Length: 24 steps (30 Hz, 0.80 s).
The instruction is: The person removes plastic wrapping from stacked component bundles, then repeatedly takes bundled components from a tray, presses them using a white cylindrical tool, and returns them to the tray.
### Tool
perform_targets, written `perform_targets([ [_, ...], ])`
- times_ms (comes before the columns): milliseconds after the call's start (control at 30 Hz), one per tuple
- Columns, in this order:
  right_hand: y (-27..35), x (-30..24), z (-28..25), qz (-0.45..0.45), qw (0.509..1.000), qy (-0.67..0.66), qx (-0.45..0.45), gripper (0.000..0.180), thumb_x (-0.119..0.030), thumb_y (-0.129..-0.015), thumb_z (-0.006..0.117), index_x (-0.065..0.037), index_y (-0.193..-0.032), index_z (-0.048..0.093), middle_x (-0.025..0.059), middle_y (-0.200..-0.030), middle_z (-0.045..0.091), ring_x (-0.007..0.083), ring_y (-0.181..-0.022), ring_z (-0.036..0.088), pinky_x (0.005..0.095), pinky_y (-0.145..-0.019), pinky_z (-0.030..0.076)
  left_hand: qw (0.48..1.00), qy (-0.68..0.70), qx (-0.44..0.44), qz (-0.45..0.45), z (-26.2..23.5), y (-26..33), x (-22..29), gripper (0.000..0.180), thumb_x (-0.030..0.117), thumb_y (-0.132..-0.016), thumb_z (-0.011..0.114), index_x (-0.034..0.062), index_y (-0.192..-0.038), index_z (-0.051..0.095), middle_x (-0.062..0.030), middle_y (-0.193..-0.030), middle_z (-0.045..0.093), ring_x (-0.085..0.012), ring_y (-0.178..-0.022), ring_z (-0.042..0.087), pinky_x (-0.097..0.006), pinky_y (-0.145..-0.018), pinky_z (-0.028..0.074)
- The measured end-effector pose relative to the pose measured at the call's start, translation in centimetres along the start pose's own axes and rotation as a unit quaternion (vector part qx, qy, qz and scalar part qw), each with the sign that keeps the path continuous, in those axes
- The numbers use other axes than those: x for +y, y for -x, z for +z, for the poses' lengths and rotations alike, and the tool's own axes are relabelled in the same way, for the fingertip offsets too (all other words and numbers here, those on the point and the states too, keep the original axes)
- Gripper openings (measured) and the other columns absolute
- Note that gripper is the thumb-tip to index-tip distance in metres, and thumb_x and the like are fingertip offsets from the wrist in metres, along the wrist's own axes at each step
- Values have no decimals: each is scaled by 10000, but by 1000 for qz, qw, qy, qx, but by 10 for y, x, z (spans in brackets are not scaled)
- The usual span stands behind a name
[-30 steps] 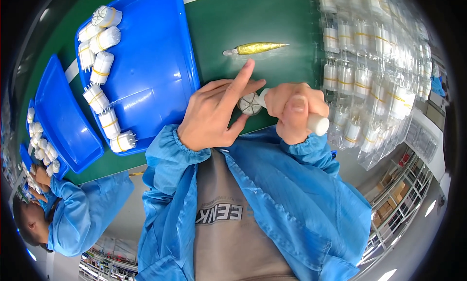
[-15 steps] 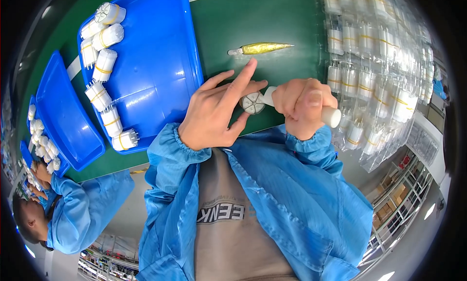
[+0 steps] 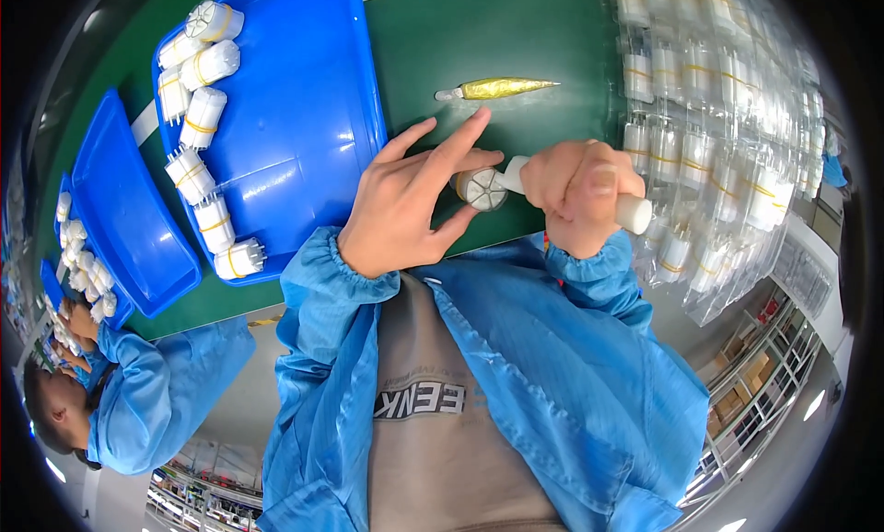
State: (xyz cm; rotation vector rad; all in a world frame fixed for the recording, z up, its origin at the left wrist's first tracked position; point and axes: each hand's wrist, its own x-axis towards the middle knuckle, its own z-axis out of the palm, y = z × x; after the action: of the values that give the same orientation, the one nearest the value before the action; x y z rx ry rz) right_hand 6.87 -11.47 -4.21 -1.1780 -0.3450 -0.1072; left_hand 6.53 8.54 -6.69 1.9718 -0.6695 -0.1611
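Observation:
My left hand [image 3: 405,196] pinches a short white cylinder [image 3: 486,190] between thumb and fingers, its index finger stretched out. Dark lines split the cylinder's round end face like spokes, and that face is turned up toward me. In a fist, my right hand [image 3: 582,190] grips a white rod-shaped tool [image 3: 633,214]; its thick end sticks out on the right. The tool's other end meets or overlaps the cylinder's upper right edge; I cannot tell whether it presses on it. Beyond my hands, a tapered object wrapped in yellow [image 3: 505,88] with a pale end lies on the green table [image 3: 552,35].
A large blue tray [image 3: 304,99] on the left holds several banded white cylinders [image 3: 203,118] along its left side. Clear plastic packs [image 3: 691,118] of similar pieces are stacked at the right. Past another blue tray [image 3: 129,210], a person in blue [image 3: 166,394] works.
The cylinder's spoked end now faces me a little more fully. My right hand and the tool have shifted slightly right and up. My left hand keeps its hold.

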Motion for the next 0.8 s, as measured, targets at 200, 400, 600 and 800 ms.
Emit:
perform_targets([
  [200,-2,-2,12,-2,978,207,-22,228,-72,-935,615,21,-727,609,72,-573,544,210,-413,478,345,-417,403,1000,-2,-21,11,-7,-1,1,887,17,-718,717,123,-1547,420,-35,-1244,727,-276,-1118,691,-486,-1152,399],
  [400,4,4,13,-22,998,-9,64,356,-192,-994,652,-53,-701,505,36,-587,533,141,-460,442,318,-432,348,996,79,27,12,-21,-1,13,828,81,-750,770,66,-1515,454,-135,-1511,527,-340,-1415,469,-483,-1182,340],
  [600,-17,-57,1,148,893,397,-148,464,-311,-865,829,-12,-1169,646,165,-1139,677,299,-1010,681,372,-789,559,898,-380,215,-50,-119,7,5,521,113,-836,756,23,-1329,615,-189,-1283,654,-382,-1133,631,-446,-960,501],
  [800,11,-22,-6,210,879,385,-188,518,-92,-761,807,-79,-1247,628,130,-1295,661,345,-1071,692,399,-911,566,825,-479,194,-227,-139,24,-55,543,150,-789,824,128,-1288,609,-163,-1266,616,-413,-1108,634,-469,-899,542],
])
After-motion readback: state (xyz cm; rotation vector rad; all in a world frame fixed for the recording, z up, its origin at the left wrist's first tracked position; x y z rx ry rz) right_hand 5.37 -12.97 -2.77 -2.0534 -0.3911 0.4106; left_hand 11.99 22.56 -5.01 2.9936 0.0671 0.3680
